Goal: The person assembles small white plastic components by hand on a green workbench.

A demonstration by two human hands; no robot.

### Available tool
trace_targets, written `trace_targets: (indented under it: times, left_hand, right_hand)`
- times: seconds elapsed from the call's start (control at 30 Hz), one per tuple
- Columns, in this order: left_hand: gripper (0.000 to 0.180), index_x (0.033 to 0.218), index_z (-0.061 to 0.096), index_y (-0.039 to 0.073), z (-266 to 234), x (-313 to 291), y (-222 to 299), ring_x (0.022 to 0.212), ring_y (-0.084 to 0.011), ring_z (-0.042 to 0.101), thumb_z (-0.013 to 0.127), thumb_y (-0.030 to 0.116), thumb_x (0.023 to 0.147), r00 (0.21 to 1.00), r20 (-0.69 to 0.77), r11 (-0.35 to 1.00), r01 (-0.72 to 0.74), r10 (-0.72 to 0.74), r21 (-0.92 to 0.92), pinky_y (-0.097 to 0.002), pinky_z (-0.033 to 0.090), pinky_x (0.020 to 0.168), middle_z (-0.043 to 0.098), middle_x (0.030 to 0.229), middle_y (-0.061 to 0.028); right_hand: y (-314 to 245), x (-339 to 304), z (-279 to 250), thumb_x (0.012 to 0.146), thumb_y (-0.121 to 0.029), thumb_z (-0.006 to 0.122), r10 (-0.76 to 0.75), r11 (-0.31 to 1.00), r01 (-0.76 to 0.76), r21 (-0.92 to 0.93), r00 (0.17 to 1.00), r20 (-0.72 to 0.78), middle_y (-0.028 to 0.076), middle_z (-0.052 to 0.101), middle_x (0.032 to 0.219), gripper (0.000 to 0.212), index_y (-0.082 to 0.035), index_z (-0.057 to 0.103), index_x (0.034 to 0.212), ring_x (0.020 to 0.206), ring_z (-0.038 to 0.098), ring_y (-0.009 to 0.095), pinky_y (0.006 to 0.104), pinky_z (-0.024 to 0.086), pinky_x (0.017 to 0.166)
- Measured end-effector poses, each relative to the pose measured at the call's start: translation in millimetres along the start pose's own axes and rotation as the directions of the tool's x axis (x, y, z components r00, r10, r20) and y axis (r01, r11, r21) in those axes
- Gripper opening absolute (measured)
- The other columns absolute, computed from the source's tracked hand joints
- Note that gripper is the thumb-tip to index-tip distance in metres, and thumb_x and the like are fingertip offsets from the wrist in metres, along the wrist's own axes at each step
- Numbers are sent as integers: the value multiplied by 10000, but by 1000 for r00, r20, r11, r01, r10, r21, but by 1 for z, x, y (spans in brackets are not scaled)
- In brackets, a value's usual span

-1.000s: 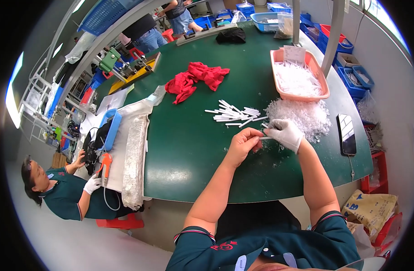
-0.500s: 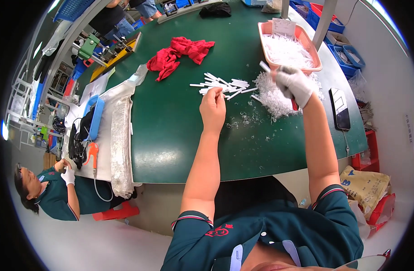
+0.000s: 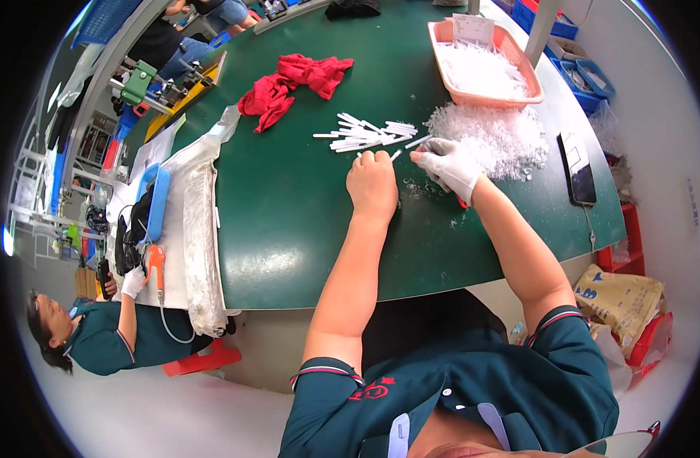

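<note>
White tubes [image 3: 357, 136] in a loose pile on the green table [image 3: 441, 252], just past the L hand [image 3: 373, 183] – bare, fingers curled; from here I can't tell if they grip one. R hand [image 3: 451, 166] gloved, fingers bent, grip unclear – red bit [image 3: 463, 202] showing under it. Clear scraps [image 3: 495, 133] heaped beside it, pink basket [image 3: 496, 100] behind, phone [image 3: 577, 169] to the R, red cloth [image 3: 312, 74] far L.

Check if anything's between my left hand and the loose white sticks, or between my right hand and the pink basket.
Nothing visible stands between the left hand and the white sticks just beyond it. Between the gloved right hand and the pink basket, the heap of clear scraps lies on the table.
</note>
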State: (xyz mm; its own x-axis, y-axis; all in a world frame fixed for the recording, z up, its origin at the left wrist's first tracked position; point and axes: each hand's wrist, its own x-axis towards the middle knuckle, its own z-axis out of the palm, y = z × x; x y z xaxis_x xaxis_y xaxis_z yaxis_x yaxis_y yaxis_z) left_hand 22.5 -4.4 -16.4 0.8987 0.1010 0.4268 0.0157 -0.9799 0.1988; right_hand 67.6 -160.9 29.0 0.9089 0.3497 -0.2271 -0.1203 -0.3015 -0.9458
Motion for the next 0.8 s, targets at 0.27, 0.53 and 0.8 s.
trace_targets:
  times: [0.27,0.53,0.8]
  left_hand:
    - [80,859,568,7,-18,-12,14,824,-331,645,595,16,784,984,180,995,-4,-15,104,-407,529,695,628,871,-173]
    - [200,1046,627,-5,-27,-12,12,706,-67,574,627,29,849,948,285,404,319,-143,-857,-232,469,649,642,833,-24]
    - [120,972,634,-1,-38,-11,19,653,-51,524,627,81,885,881,473,192,467,-14,-863,-202,418,586,599,746,18]
  right_hand:
    - [0,1,-9,824,-352,672,-149,945,139,-297,989,-12,100,634,836,380,-8,628,981,773,578,182,309,462,748]
    - [4,-2,-12,778,-269,735,-335,912,312,-266,941,-47,14,552,690,352,-69,645,1053,633,501,105,266,448,635]
    - [5,-6,-13,800,-204,710,-375,920,372,-119,927,2,25,611,702,204,-54,681,935,645,537,86,255,473,621]
